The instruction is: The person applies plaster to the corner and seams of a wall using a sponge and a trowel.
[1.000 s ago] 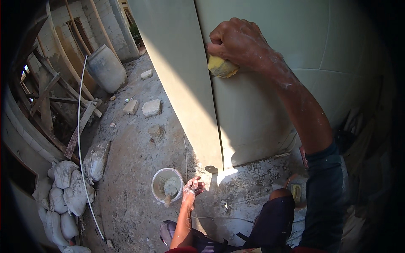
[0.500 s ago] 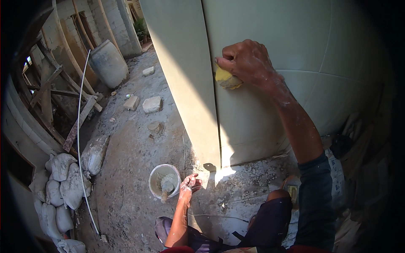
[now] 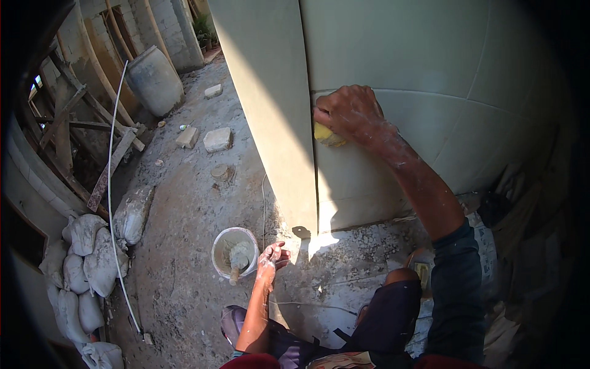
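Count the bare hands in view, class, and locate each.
2: the left hand is beside the bucket; the right hand holds a yellow sponge at the tiled wall.

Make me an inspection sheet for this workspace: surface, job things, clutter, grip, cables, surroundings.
Surface: pale tiled wall, partly sunlit; rough, dusty ground.
Job things: yellow sponge against the wall; white bucket holding a handled tool.
Clutter: white sacks heaped at left; pale blocks on the ground.
Grip: right hand holds the sponge; left hand open beside the bucket.
Cables: thin pale line on the ground, perhaps a cable.
Surroundings: grey barrel, wooden plank, upper left.
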Demonstrator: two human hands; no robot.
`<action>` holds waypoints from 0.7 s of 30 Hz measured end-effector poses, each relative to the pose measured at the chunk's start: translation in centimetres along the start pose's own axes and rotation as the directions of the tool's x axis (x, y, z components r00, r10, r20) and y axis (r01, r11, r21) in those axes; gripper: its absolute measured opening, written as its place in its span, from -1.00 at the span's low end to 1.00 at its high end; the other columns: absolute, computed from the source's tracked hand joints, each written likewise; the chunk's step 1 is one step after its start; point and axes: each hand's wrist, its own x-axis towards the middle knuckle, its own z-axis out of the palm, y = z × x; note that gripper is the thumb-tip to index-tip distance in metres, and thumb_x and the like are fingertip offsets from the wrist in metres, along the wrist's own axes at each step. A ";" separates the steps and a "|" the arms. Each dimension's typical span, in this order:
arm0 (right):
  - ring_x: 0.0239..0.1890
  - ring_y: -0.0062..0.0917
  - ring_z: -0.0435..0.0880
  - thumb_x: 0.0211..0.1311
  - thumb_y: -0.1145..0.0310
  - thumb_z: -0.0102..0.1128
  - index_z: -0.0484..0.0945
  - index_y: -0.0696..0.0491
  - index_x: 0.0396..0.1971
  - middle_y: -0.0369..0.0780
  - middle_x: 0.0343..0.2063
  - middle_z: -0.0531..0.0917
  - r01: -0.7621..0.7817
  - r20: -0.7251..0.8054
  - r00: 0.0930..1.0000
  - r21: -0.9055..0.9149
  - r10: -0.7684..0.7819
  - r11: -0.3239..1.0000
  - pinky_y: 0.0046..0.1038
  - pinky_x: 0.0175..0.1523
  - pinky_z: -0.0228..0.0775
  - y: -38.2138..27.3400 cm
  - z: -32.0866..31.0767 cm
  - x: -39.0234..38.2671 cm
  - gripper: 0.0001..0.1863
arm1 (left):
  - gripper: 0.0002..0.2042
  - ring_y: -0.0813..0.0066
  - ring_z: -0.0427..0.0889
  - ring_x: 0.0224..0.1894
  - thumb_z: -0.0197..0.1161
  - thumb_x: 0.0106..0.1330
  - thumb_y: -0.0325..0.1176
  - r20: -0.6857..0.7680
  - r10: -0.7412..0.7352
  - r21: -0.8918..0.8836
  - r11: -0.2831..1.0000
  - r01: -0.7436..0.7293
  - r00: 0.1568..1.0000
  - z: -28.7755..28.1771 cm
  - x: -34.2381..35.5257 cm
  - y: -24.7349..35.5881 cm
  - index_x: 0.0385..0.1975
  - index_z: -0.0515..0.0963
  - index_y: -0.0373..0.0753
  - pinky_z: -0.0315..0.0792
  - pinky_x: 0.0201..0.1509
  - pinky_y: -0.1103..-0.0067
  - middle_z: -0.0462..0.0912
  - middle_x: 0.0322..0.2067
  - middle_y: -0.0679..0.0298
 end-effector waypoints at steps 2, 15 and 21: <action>-0.65 -0.25 0.57 0.09 0.27 0.24 0.51 0.07 -0.75 -0.15 -0.75 0.55 0.016 0.045 0.999 -0.009 -0.015 1.000 -0.22 -0.43 0.44 0.0 0.0 -0.5 -0.70 | -0.60 0.51 0.64 -0.20 0.14 0.44 -0.08 -0.005 0.014 0.006 1.000 -0.014 1.000 0.0 -0.1 0.3 0.11 0.48 -0.22 0.52 -0.08 0.57 0.68 -0.24 0.28; -0.65 -0.23 0.55 0.11 0.22 0.18 0.50 0.06 -0.76 -0.15 -0.76 0.53 0.069 -0.216 0.972 -0.088 -0.087 0.994 -0.22 -0.43 0.44 0.8 -2.0 2.6 -0.68 | -0.52 0.46 0.64 -0.17 0.16 0.42 -0.02 -0.005 0.023 0.034 0.999 -0.023 1.000 0.1 -0.5 0.4 0.15 0.43 -0.27 0.52 -0.06 0.52 0.66 -0.23 0.25; -0.64 -0.31 0.59 0.11 0.30 0.24 0.48 0.04 -0.75 -0.18 -0.73 0.56 0.060 0.020 0.998 -0.036 -0.059 0.998 -0.25 -0.46 0.45 0.2 2.0 -1.6 -0.72 | -0.49 0.44 0.64 -0.15 0.17 0.40 0.02 -0.023 0.009 0.054 0.998 -0.008 1.000 -0.5 -0.4 0.0 0.15 0.43 -0.26 0.51 -0.06 0.51 0.66 -0.23 0.25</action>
